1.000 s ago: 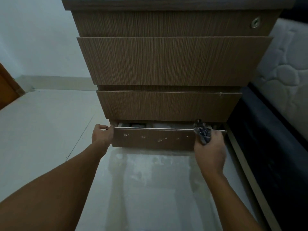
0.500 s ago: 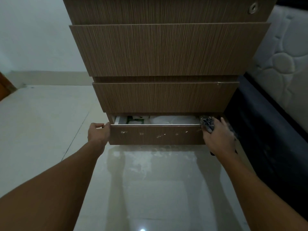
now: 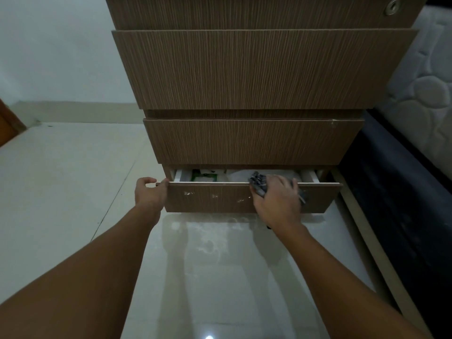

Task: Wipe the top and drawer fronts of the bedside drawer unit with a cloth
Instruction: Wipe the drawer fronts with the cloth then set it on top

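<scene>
we hold a small grey cloth (image 3: 258, 183) bunched in our right hand (image 3: 277, 199), pressed on the top edge of the bottom drawer front (image 3: 215, 198), right of its middle. the cloth looks soft, thin and light; we judge it folds around an edge easily and is best kept wadded in the palm so no loose end drags. our right hand is closed around it, fingers curled over the front's top edge.

our left hand (image 3: 149, 192) pinches the front's left end, thumb and fingers narrow on the corner. the front is a stiff, flat wood-grain panel with pale chips across its face. it has no handle we can see, so the ends and top edge seem the places to hold. the drawer is pulled partly out and likely slides if pushed, so steadying it matters.

inside, near the left wall, lies something green and white (image 3: 205, 176); we cannot tell what. above sit two closed drawer fronts of the drawer unit (image 3: 256, 69). a glossy pale floor (image 3: 73, 179) lies below, a mattress (image 3: 425, 89) to the right.
</scene>
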Available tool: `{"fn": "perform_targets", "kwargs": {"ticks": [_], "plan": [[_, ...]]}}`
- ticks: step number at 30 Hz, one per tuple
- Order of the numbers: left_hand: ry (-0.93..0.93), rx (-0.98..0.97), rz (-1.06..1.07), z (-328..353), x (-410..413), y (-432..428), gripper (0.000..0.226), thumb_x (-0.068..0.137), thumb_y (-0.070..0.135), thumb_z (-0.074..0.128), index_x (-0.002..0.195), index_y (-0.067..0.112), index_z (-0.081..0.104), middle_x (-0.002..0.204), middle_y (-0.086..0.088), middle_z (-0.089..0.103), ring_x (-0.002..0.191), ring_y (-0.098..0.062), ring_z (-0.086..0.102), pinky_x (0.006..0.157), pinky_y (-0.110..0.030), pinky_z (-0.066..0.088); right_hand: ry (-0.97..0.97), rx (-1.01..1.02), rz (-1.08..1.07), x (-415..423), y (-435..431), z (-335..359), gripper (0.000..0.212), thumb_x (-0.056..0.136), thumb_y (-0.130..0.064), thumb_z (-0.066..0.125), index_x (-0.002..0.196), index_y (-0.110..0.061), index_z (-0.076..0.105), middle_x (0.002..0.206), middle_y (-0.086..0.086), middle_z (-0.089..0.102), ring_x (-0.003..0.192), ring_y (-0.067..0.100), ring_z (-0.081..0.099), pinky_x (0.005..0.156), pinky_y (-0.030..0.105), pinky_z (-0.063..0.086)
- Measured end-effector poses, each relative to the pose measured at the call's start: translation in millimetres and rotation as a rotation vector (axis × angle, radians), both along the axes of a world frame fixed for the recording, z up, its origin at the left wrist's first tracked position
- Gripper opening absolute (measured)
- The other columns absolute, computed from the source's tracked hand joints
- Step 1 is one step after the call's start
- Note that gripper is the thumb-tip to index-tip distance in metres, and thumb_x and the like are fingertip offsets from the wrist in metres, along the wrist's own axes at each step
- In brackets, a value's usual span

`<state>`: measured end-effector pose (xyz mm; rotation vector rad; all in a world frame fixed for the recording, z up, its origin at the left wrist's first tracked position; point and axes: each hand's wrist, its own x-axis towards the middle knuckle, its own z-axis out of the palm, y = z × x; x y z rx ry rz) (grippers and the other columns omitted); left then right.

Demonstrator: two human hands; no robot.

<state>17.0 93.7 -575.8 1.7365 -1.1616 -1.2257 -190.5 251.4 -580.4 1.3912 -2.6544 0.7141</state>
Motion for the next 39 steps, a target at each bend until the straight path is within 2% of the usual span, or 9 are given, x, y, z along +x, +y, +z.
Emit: {"fn": "perform_targets", "kwargs": {"ticks": [5, 12, 18, 21, 24, 27, 30, 34, 39], "plan": [[-0.001, 0.018, 0.008, -2.1, 5.2, -1.7, 0.035, 0.089, 0.030, 0.068, 0.116, 0.017, 0.050, 0.128, -0.014, 0.055, 0.112, -0.033, 0.054, 0.079, -0.039, 0.046, -0.035, -0.069, 0.079, 30.8, -25.3, -4.5, 0.038, 0.089, -0.040, 0.061, 0.116, -0.014, 0.065, 0.122, 0.006, 0.066, 0.120, 0.023, 0.051, 0.114, 0.046, 0.026], [0.034, 0.022, 0.006, -4.5, 8.9, 0.1, 0.032, 0.088, 0.034, 0.069, 0.108, 0.011, 0.059, 0.103, -0.005, 0.057, 0.097, -0.025, 0.052, 0.089, -0.040, 0.049, -0.030, -0.112, 0.170, 76.4, -59.3, -8.1, 0.040, 0.088, -0.040, 0.061, 0.118, -0.013, 0.066, 0.119, 0.005, 0.068, 0.115, 0.021, 0.056, 0.113, 0.041, 0.028], [0.079, 0.041, -0.045, -7.6, 17.4, -4.9, 0.025, 0.088, 0.038, 0.069, 0.091, 0.014, 0.061, 0.099, -0.005, 0.065, 0.099, -0.024, 0.061, 0.084, -0.036, 0.047, -0.063, -0.092, 0.215, 106.0, -84.2, -9.8, 0.041, 0.089, -0.040, 0.059, 0.120, -0.014, 0.065, 0.122, 0.002, 0.067, 0.120, 0.018, 0.054, 0.116, 0.042, 0.025], [0.104, 0.056, -0.048, -12.1, 23.5, -3.3, 0.032, 0.093, 0.044, 0.057, 0.091, 0.013, 0.066, 0.099, -0.005, 0.066, 0.099, -0.023, 0.062, 0.090, -0.043, 0.049, -0.070, -0.134, 0.221, 120.4, -91.1, -10.5, 0.038, 0.090, -0.039, 0.059, 0.118, -0.015, 0.066, 0.119, 0.001, 0.068, 0.118, 0.017, 0.056, 0.116, 0.041, 0.025], [0.253, 0.158, -0.061, -9.9, 29.9, -2.6, 0.052, 0.101, 0.048, 0.033, 0.111, 0.010, 0.067, 0.107, -0.004, 0.067, 0.105, -0.021, 0.060, 0.100, -0.047, 0.042, -0.116, -0.121, 0.253, 133.9, -99.6, -5.6, 0.035, 0.092, -0.041, 0.056, 0.114, -0.017, 0.067, 0.115, 0.000, 0.069, 0.116, 0.017, 0.056, 0.115, 0.041, 0.027], [0.340, 0.207, -0.094, -8.1, 38.4, -6.1, 0.065, 0.102, 0.049, 0.016, 0.094, 0.014, 0.071, 0.104, -0.003, 0.070, 0.107, -0.021, 0.060, 0.105, -0.049, 0.038, -0.158, -0.098, 0.286, 145.3, -107.3, 1.3, 0.032, 0.094, -0.040, 0.053, 0.110, -0.017, 0.067, 0.113, 0.001, 0.069, 0.115, 0.020, 0.054, 0.112, 0.039, 0.029], [0.376, 0.243, -0.105, -7.5, 44.6, -8.7, 0.072, 0.100, 0.052, 0.010, 0.089, 0.017, 0.072, 0.098, -0.001, 0.072, 0.103, -0.019, 0.062, 0.103, -0.049, 0.041, -0.177, -0.072, 0.305, 156.0, -112.3, 8.8, 0.029, 0.096, -0.037, 0.051, 0.104, -0.016, 0.068, 0.109, 0.003, 0.068, 0.113, 0.021, 0.053, 0.108, 0.038, 0.031], [0.415, 0.283, -0.124, -12.2, 49.4, -12.4, 0.077, 0.098, 0.055, 0.006, 0.103, 0.014, 0.072, 0.106, -0.004, 0.073, 0.107, -0.021, 0.062, 0.104, -0.050, 0.043, -0.232, -0.047, 0.328, 166.2, -121.8, 16.7, 0.030, 0.097, -0.039, 0.047, 0.090, -0.018, 0.067, 0.095, 0.004, 0.068, 0.104, 0.023, 0.056, 0.104, 0.040, 0.034], [0.434, 0.290, -0.110, -15.9, 51.4, -14.6, 0.078, 0.097, 0.054, 0.006, 0.111, 0.013, 0.071, 0.109, -0.006, 0.072, 0.107, -0.022, 0.063, 0.104, -0.051, 0.043, -0.330, 0.035, 0.323, 168.7, -129.1, 18.5, 0.043, 0.097, -0.051, 0.041, 0.097, -0.019, 0.069, 0.098, 0.006, 0.066, 0.108, 0.026, 0.050, 0.092, 0.041, 0.040]]}}
